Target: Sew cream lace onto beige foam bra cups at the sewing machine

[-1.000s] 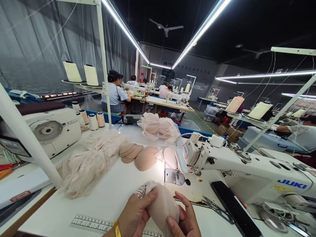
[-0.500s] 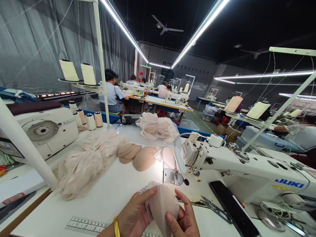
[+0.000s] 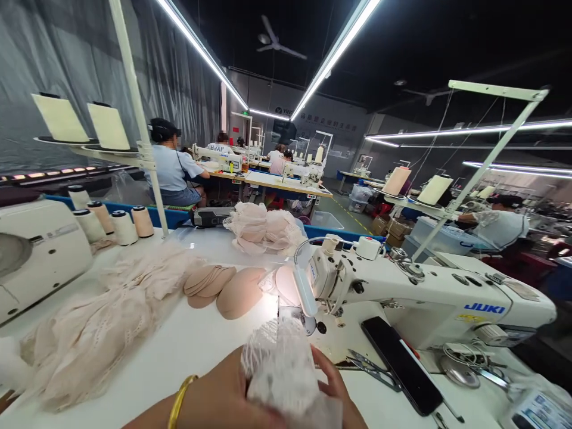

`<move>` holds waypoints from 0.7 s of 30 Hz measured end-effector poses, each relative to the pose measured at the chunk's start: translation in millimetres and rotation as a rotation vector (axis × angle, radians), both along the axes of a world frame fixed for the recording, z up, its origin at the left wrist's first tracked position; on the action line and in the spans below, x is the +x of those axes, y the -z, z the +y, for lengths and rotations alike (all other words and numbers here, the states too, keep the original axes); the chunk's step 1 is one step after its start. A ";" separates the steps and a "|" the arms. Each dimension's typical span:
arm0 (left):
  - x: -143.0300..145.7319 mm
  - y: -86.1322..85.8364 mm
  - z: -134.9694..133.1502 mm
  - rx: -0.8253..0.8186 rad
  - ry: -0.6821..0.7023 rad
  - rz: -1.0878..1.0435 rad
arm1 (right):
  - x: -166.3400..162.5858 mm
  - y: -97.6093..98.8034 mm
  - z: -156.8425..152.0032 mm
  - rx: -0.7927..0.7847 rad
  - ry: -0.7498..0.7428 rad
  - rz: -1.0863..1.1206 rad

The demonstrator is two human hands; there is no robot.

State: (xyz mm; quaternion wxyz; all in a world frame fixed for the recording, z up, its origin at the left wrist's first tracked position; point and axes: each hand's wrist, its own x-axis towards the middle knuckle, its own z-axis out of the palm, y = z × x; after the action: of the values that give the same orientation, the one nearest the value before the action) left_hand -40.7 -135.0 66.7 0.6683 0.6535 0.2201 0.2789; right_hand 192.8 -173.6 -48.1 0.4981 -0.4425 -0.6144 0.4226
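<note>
In front of the sewing machine (image 3: 384, 286), both my hands hold a lace-covered bra cup (image 3: 286, 369), blurred by motion, its pale lace side facing up. My left hand (image 3: 223, 387), with a gold bangle at the wrist, grips its left side; the fingers are mostly hidden behind it. My right hand (image 3: 333, 378) is closed around the right edge, partly covered by the fabric. Beyond them, beige foam cups (image 3: 241, 293) lie by the lit needle area. A pile of sheer beige lace pieces (image 3: 111, 316) spreads to the left.
Thread snips (image 3: 375, 369) and a black phone (image 3: 402, 366) lie at the right. More lace cups (image 3: 266, 226) are heaped at the back. Thread cones (image 3: 123, 227) and a thread stand pole (image 3: 138, 119) stand left. A co-worker (image 3: 172, 170) sits beyond.
The cup has been turned so its lace shows upward, and both hands have shifted around it. The camera view has swung to the right.
</note>
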 end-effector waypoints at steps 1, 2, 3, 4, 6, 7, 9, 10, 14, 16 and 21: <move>-2.0 -0.2 6.0 0.224 0.104 0.105 | 10.8 -6.3 9.8 0.145 -0.009 -0.128; -1.7 0.6 13.4 0.437 0.190 0.201 | 20.4 -13.8 21.5 0.322 -0.034 -0.272; 1.1 2.2 22.2 0.640 0.257 0.278 | 28.3 -21.8 34.3 0.513 -0.066 -0.445; 5.9 4.2 32.0 0.817 0.308 0.339 | 34.3 -29.4 47.6 0.672 -0.067 -0.619; 18.7 8.3 53.2 1.062 0.380 0.476 | 40.9 -40.7 72.4 0.897 -0.068 -0.913; 25.1 10.1 63.6 1.151 0.419 0.556 | 42.2 -43.7 82.2 0.933 -0.072 -0.992; 34.2 13.9 81.1 1.180 0.464 0.655 | 43.6 -45.0 94.3 0.929 -0.066 -1.045; 36.6 15.9 87.4 1.148 0.461 0.673 | 44.5 -44.3 96.5 0.907 -0.058 -1.023; 36.1 25.1 95.9 1.050 0.401 0.674 | 52.0 -43.6 89.4 0.771 -0.124 -0.858; 34.9 28.3 94.6 1.026 0.374 0.685 | 55.1 -45.0 85.1 0.694 -0.166 -0.832; 36.3 26.7 92.3 1.015 0.356 0.699 | 57.4 -41.6 86.8 0.615 -0.149 -0.910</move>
State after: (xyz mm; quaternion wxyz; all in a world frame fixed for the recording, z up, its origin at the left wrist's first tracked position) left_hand -4.4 -42.7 40.1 0.2006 0.9676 0.1536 0.0039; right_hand 250.2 -86.8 -6.6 0.2574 -0.3701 -0.8923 0.0240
